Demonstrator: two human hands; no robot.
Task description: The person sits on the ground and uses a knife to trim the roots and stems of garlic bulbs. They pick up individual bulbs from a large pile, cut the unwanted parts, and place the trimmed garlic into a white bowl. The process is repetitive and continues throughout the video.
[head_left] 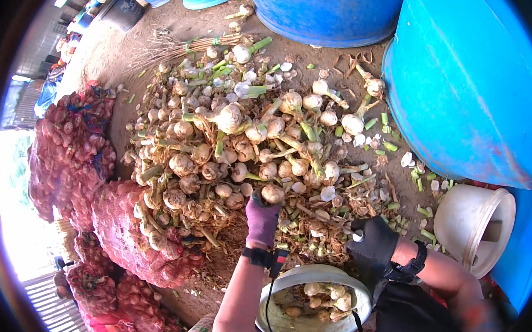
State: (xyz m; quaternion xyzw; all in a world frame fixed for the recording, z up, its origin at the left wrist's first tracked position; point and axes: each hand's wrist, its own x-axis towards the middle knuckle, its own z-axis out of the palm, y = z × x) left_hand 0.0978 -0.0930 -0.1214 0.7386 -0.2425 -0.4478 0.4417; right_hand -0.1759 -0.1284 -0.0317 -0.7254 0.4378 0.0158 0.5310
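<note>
Bucket [278, 306], garlic [340, 302] inside; left hand [262, 222] curled round one bulb [273, 194]; right hand [375, 244] fingers [358, 252] bent, hold unclear. Garlic heap [182, 164] ahead of fingers, mesh sacks [121, 221] left, white pail [464, 222] right.

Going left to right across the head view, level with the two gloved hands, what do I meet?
Red mesh sack of bulbs → purple-gloved left hand → black-gloved right hand → white plastic bucket lying on its side.
</note>
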